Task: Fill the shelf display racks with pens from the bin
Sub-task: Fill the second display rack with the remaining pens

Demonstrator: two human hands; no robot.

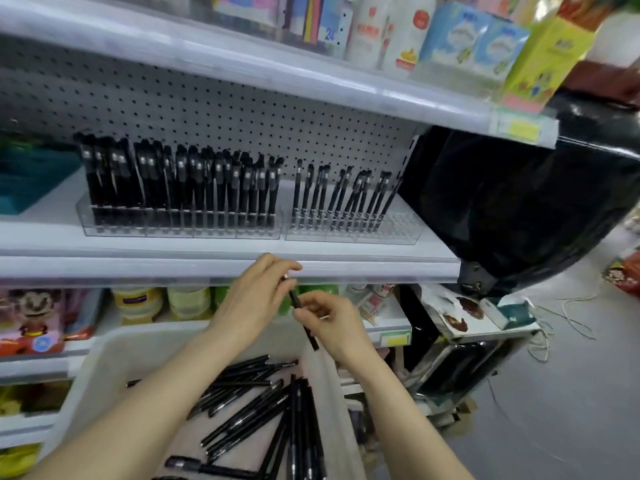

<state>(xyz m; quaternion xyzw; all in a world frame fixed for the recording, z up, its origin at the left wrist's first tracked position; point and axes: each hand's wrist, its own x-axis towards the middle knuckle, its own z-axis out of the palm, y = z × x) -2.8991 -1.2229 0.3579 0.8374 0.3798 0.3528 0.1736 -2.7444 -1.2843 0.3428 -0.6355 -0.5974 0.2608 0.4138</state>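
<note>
Two clear display racks stand on the middle shelf. The left rack (114,233) is packed with upright black pens; the right rack (398,233) holds several pens, with open holes at its right end. Just below the shelf edge, both hands hold one black pen (295,299). My left hand (256,299) pinches its upper end and my right hand (329,323) grips its lower part. Under my forearms a white bin (104,362) holds several loose black pens (249,407).
The white shelf edge (381,268) runs right above the hands. A black plastic bag (519,202) bulges at the shelf's right end. Bottles and toy packs fill the lower shelf (138,306). A teal tray (31,181) sits left of the racks.
</note>
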